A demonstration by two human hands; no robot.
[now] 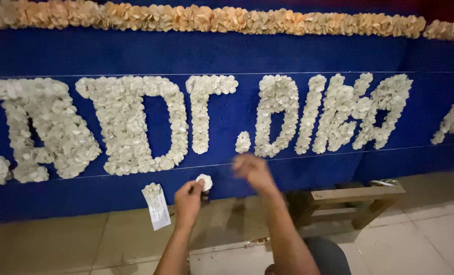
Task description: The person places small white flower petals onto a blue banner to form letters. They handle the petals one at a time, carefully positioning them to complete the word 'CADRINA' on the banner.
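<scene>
White paper flower (204, 182) is sitting just below the frame's centre, and your left hand (189, 199) is pinching it between its fingertips in front of the blue board (227, 53). Your right hand (253, 170) is blurring slightly right of centre, near the small flower cluster (243, 142); its grip cannot be told. Lower right, a wooden bench (357, 196) is standing on the tiled floor (415, 244)
</scene>
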